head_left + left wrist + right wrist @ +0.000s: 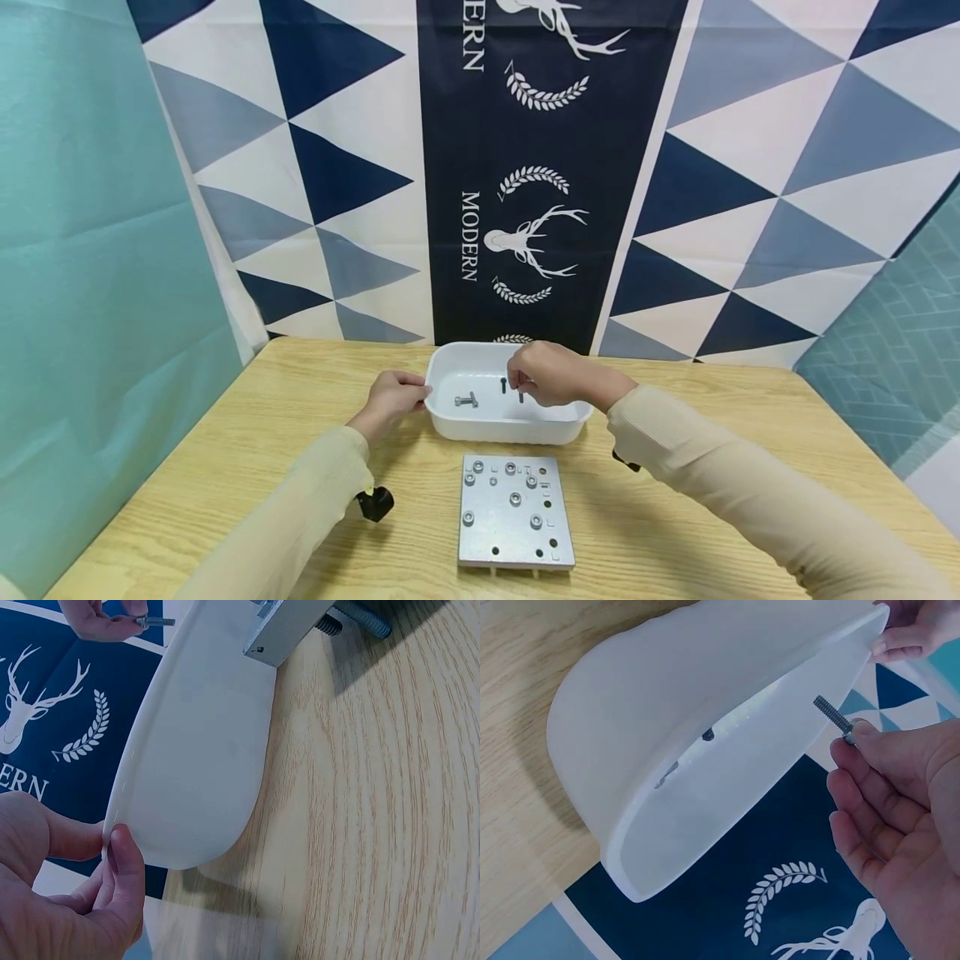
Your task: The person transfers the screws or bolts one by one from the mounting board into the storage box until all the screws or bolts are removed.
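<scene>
A white plastic tub point(487, 429) stands near the back of the table with several bolts point(467, 401) lying in it. My left hand point(393, 396) pinches the tub's left rim between thumb and fingers, as the left wrist view point(82, 885) also shows. Over the tub's right part, my right hand point(551, 372) pinches a small metal bolt point(832, 714) by its head, threaded end pointing away from the fingertips. In front of the tub lies a silver metal plate point(498, 533) with several bolts point(515, 499) seated in it and some bare holes.
The light wood table point(285, 433) carries the tub and plate. Behind it hangs a patterned cloth point(517, 275) close to the tub's back. Teal cloth point(105, 250) hangs at the left side. The plate sits slightly above the table, with bolt threads point(364, 619) showing beneath it.
</scene>
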A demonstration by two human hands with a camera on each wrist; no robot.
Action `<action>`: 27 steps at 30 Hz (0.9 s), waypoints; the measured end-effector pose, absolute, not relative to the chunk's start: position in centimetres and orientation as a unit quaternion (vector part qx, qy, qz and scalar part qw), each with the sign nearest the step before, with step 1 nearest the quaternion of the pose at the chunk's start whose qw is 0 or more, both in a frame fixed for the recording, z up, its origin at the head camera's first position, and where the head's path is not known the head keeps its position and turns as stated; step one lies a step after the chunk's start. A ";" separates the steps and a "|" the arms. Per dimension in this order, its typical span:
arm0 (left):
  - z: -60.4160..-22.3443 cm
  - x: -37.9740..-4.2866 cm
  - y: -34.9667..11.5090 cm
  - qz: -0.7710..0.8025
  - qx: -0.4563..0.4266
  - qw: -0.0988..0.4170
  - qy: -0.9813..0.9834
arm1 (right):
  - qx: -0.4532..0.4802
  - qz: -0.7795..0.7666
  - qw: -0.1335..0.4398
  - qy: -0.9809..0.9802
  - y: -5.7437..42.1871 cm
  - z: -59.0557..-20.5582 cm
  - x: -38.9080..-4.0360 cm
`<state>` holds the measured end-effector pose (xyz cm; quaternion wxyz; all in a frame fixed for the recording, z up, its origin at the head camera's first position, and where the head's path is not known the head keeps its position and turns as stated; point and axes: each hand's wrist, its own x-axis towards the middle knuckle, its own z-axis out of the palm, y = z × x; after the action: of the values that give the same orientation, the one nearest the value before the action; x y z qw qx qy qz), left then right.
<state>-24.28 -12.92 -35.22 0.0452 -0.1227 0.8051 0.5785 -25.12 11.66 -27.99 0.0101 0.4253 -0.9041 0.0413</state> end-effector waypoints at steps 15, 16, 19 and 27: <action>-35.4 -24.5 -13.0 0.585 -0.125 0.045 0.800 | 0.388 0.051 -0.032 -0.920 11.4 -27.9 -27.7; -35.4 -24.5 -13.0 0.585 -0.124 0.043 0.800 | 0.387 0.052 -0.033 -0.920 11.3 -27.9 -27.9; -35.5 -24.5 -13.0 0.587 -0.126 0.041 0.799 | 0.384 0.052 -0.038 -0.921 11.1 -27.8 -28.4; -35.6 -24.6 -13.0 0.591 -0.120 0.034 0.797 | 0.359 0.056 -0.062 -0.930 10.3 -27.5 -29.4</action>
<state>-24.63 -13.02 -35.61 0.0343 -0.1200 0.7970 0.5909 -29.36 10.26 -27.52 -0.0623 0.3587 -0.9297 0.0557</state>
